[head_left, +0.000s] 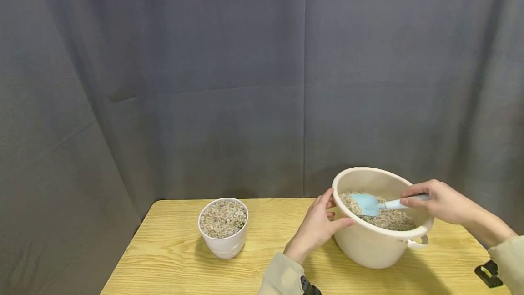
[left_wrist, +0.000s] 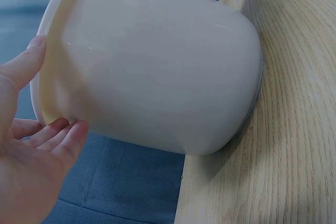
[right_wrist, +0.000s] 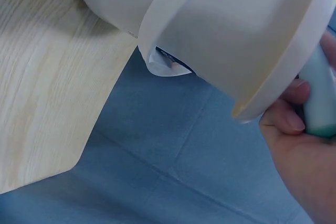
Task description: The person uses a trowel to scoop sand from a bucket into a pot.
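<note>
A cream plastic bucket [head_left: 370, 247], tilted, stands on the table and holds a layer of pale granular gravel [head_left: 395, 221]. My left hand [head_left: 316, 227] grips its rim on the left; the left wrist view shows the thumb [left_wrist: 32, 59] at the rim and bent fingertips [left_wrist: 76, 132] against the outer wall. With my right hand [head_left: 446, 201] I hold a light-blue hand trowel [head_left: 368, 205] by its handle. The trowel's blade is inside the bucket, with gravel on and around it. In the right wrist view the bucket wall hides the blade, and only the handle [right_wrist: 319, 95] shows.
A small white flower pot [head_left: 223, 244], filled nearly to its rim with similar gravel, stands to the left on the wooden table [head_left: 163, 249]. A white handle [head_left: 417, 242] hangs at the bucket's side. Grey curtain [head_left: 229, 81] closes off the back.
</note>
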Demonstrator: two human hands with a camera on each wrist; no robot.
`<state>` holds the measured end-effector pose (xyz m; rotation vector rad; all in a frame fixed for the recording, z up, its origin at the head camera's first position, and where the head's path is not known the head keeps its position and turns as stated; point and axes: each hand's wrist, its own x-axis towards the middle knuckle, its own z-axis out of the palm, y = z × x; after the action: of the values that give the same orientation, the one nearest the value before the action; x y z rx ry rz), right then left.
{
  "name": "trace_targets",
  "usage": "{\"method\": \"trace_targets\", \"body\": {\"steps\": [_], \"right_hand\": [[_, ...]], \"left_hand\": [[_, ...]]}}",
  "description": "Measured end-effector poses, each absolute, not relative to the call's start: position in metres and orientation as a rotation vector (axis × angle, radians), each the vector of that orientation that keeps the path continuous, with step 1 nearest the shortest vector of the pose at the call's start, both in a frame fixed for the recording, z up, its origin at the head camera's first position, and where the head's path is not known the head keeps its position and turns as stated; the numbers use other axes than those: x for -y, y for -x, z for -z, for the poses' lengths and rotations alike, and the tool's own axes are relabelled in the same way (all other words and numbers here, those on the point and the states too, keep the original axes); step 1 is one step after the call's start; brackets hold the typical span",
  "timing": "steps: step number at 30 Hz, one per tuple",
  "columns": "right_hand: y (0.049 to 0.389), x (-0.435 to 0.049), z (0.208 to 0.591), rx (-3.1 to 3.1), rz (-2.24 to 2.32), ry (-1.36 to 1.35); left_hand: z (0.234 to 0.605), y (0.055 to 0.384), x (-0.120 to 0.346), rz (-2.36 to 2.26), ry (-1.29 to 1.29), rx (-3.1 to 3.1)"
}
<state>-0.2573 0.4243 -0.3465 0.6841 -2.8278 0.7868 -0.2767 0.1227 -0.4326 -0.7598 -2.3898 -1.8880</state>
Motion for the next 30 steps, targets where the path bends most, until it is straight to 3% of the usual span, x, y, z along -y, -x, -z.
{"method": "trace_targets", "body": {"steps": [16, 30], "right_hand": [[0.243, -0.439, 0.351, 2.791, -0.845, -0.432], [0.242, -0.449, 0.366, 2.657, -0.925, -0.400]], "left_hand": [[0.429, 0.276, -0.122, 1.892, 0.764, 2.380], [0.427, 0.274, -0.120, 1.912, 0.769, 2.380]]}}
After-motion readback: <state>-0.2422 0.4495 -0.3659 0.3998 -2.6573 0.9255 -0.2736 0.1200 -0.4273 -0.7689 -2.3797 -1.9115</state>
